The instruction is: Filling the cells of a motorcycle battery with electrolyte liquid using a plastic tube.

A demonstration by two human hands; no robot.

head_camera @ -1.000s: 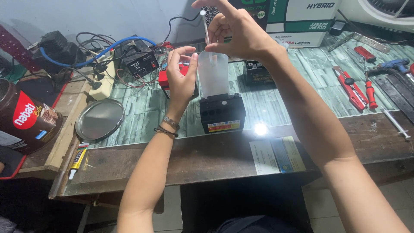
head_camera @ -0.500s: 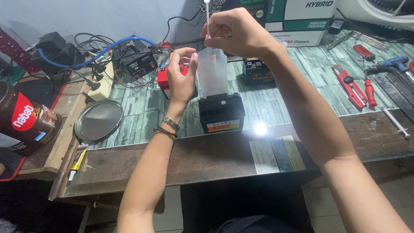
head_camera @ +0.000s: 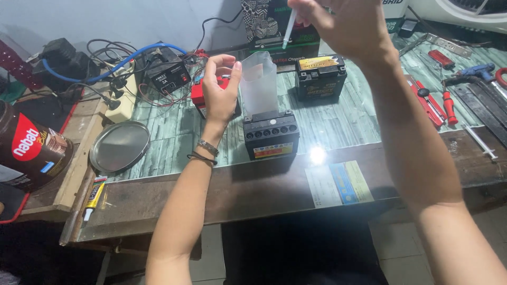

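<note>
A small black box-shaped plastic battery (head_camera: pixel 271 136) with a row of round filler holes along its top stands near the front edge of the surface (head_camera: pixel 174 140), which is a worn wooden bench topped with pale green, wood-grain patterned sheet under glass. A translucent, milky plastic container (head_camera: pixel 259 84) stands upright on top of this battery, its upper end open and creased.

Behind the battery and slightly right sits a second black battery with a yellow label (head_camera: pixel 320 76). Left of the battery lies a round, shiny metal lid (head_camera: pixel 120 146); further left stands a dark brown cylindrical tin (head_camera: pixel 29 150). Behind and left of the battery are a black charger box (head_camera: pixel 168 75), a blue hose and tangled cables. Right of the battery lie red-handled tools (head_camera: pixel 434 103). A pale wall rises behind.

The left hand (head_camera: pixel 221 92) is half-curled, fingers against the left side of the translucent container, steadying it. The right hand (head_camera: pixel 346 26) is raised above and behind the battery, fingers pinched together on a thin white plastic tube (head_camera: pixel 288 32) that hangs downward above the container's open top.
</note>
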